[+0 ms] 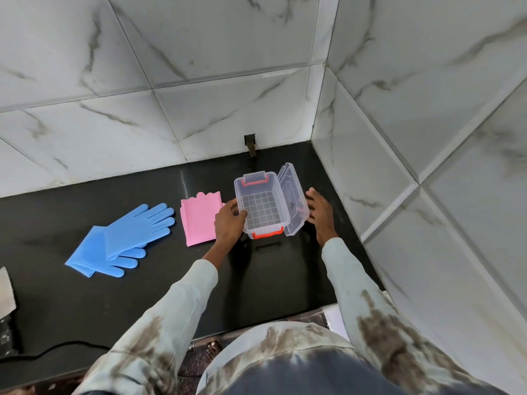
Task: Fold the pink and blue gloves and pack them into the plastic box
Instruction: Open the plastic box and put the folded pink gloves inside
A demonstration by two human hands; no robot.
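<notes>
Marble-tiled walls (228, 81) meet in a corner behind a black desk (85, 303). Blue gloves (122, 240) lie flat and overlapping on the left, well apart from the box. Clear box (263, 206) sits near the corner, empty, lid (293, 203) swung open to the right, orange latches at both ends. Pink gloves (198, 219), folded, lie just left of the box. Left hand (228, 223) grips the box's left wall, fingers curled on it. Right hand (320, 213) hovers by the lid, fingers spread.
</notes>
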